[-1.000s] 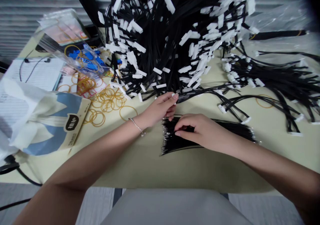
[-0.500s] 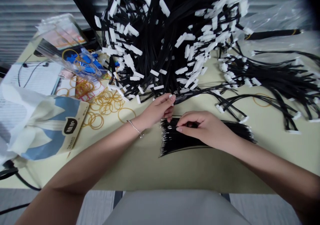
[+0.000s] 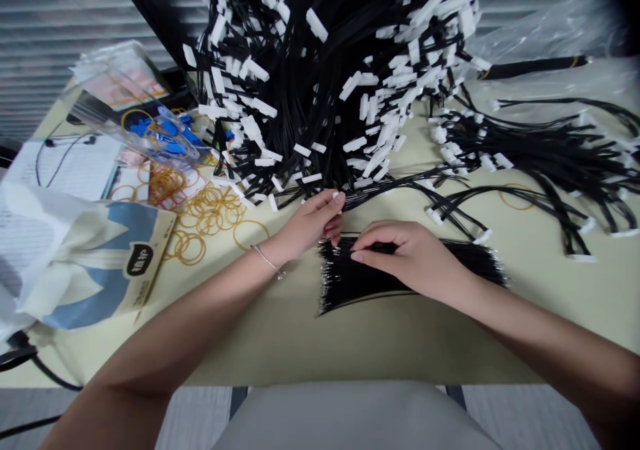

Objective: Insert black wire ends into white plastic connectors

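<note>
My left hand (image 3: 320, 220) pinches a white plastic connector (image 3: 337, 199) between thumb and fingers, its other fingers curled below. Black wires (image 3: 373, 192) run off to the right from that connector. Close on its right, my right hand (image 3: 400, 253) is closed, thumb against forefinger, on what looks like a thin black wire with a small metal tip (image 3: 337, 251). Beneath the right hand lies a flat bundle of loose black wires (image 3: 370, 283), with silvery terminals at both ends. The fingers of that hand hide part of the bundle.
A tall heap of black cables (image 3: 320, 70) with white connectors stands behind my hands. More connector cables (image 3: 540, 150) lie at right. Yellow rubber bands (image 3: 215, 210), a blue-and-white tissue pack (image 3: 100, 263) and a clear bag with blue pieces (image 3: 165, 133) are at left.
The view has shifted slightly, moving the heap and cables a little left in the picture. Both hands keep nearly the same pose, and the metal tip is slightly nearer my left fingers.
</note>
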Action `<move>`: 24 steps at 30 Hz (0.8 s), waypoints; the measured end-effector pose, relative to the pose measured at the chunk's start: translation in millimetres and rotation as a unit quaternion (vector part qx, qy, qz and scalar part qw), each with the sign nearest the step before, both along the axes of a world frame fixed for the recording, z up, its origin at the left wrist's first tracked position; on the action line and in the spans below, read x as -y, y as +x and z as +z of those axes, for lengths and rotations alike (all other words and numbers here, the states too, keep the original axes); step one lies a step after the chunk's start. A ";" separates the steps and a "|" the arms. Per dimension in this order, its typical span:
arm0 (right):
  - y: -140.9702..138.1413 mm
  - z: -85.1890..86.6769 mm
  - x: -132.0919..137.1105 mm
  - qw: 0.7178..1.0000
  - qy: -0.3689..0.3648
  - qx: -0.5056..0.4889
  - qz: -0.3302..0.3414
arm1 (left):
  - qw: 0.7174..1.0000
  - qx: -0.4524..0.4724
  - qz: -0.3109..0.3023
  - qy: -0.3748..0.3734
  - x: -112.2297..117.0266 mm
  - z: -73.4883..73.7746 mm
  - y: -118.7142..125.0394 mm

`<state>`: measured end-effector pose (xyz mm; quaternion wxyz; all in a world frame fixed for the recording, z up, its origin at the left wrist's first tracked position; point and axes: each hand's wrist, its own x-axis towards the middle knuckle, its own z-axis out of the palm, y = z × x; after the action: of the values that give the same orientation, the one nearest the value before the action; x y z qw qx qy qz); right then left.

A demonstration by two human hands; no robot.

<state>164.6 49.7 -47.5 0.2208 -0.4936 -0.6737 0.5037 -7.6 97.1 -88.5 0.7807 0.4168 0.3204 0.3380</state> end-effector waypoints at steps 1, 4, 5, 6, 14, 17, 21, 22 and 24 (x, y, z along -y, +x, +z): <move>0.3 -0.1 0.0 1.000 -0.009 -0.003 -0.002 | 1.000 0.000 0.000 0.000 0.1 -0.1 0.1; 1.4 1.4 -0.5 0.999 -0.037 0.001 -0.009 | 1.000 -0.001 0.001 0.000 0.0 -0.8 0.0; 1.7 2.2 -0.8 0.999 -0.045 0.006 -0.011 | 1.000 -0.001 0.001 0.000 -0.1 -1.1 -0.1; 2.0 3.1 -1.2 0.999 -0.052 0.010 -0.013 | 1.000 -0.001 0.002 0.000 -0.2 -1.2 -0.2; 1.6 5.2 -2.2 0.998 -0.034 0.041 -0.023 | 1.000 -0.002 0.004 -0.003 0.2 0.1 -0.4; 2.3 6.0 -1.1 0.998 -0.019 0.049 -0.025 | 1.000 -0.002 0.004 -0.003 0.4 0.8 -0.1; 5.5 8.6 -1.0 0.999 -0.015 0.032 -0.023 | 1.000 0.000 0.006 0.002 1.7 2.8 -0.1; 6.5 9.4 -1.2 0.999 -0.011 0.026 -0.024 | 1.000 0.000 0.005 0.004 2.3 3.3 -0.2; 8.4 10.6 -1.4 0.999 0.003 0.022 -0.027 | 1.000 -0.002 0.003 0.009 3.6 3.9 -0.4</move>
<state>173.0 51.2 -36.9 0.2206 -0.5223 -0.6661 0.4846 -8.0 93.5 -84.6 0.7750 0.4240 0.3201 0.3424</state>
